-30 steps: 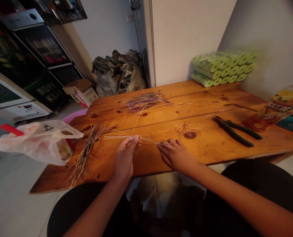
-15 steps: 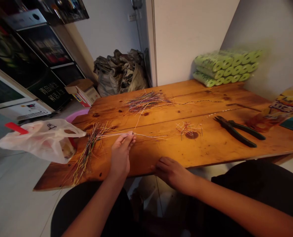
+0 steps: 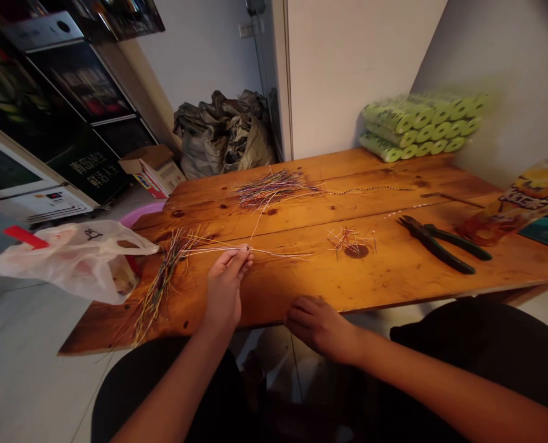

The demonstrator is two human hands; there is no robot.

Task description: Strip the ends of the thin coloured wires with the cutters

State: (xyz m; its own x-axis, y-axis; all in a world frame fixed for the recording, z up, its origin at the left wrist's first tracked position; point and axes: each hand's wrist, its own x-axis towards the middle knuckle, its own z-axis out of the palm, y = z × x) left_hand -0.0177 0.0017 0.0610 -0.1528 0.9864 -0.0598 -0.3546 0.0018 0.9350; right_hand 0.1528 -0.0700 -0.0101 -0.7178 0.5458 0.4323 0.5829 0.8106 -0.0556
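Observation:
My left hand is closed in a pinch above the table, with thin pale wires between thumb and fingers. The wires stick out on both sides of the pinch, and their left part reaches a bundle of coloured wires at the table's left end. At the front edge rests my right hand, its fingers curled in and no object showing in them; the palm is hidden. Short wire scraps lie beyond it. Farther back is a larger pile of coloured wires, with a twisted strand running right.
Dark-handled pliers lie at the right, near a drink bottle. Green wrapped rolls are stacked at the back of the wooden table. A white plastic bag sits at the left end.
Both hands keep nearly the same place and grip. The whole view has shifted very slightly.

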